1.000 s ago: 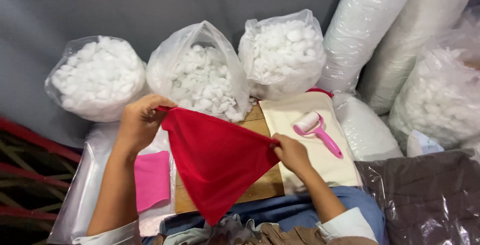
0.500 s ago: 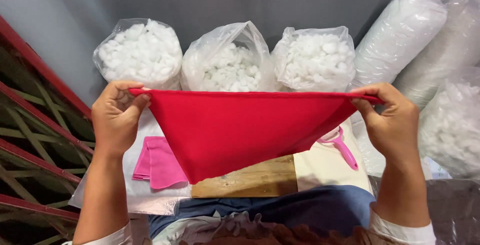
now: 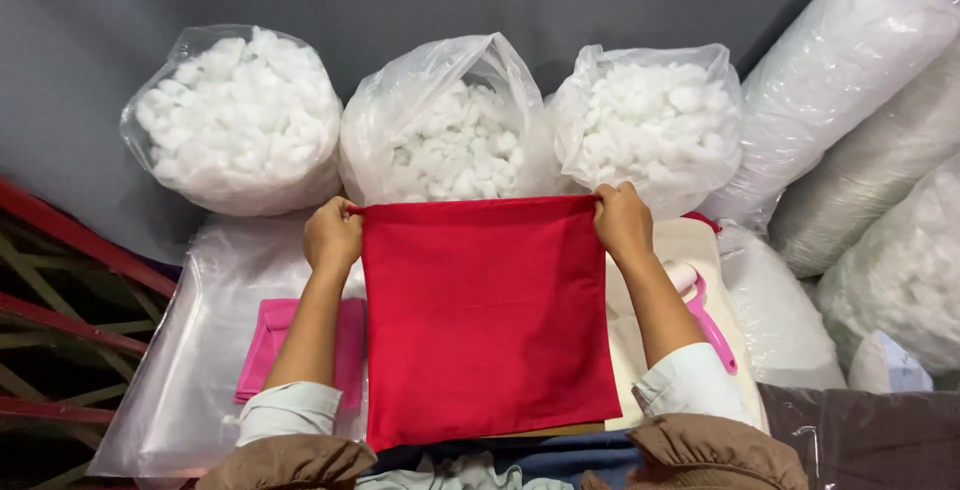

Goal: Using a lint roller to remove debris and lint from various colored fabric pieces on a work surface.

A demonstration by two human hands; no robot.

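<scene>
A square red cloth cover [image 3: 487, 315] hangs flat in front of me, stretched between both hands. My left hand [image 3: 332, 237] pinches its top left corner. My right hand [image 3: 622, 222] pinches its top right corner. The cloth's lower edge reaches down to my lap. Behind its top edge stands an open plastic bag of white stuffing balls [image 3: 452, 140].
Two more bags of white stuffing [image 3: 240, 120] [image 3: 655, 120] flank the middle one. A pink folded cloth [image 3: 272, 345] lies on clear plastic at the left. A cream cloth [image 3: 690, 250] and pink lint roller [image 3: 708, 322] lie at the right. Large wrapped rolls [image 3: 860, 80] lean at the right; red metal bars [image 3: 60, 280] at the left.
The red cloth hung as a triangle with my hands wide apart; now my hands are closer together and it hangs as a flat square.
</scene>
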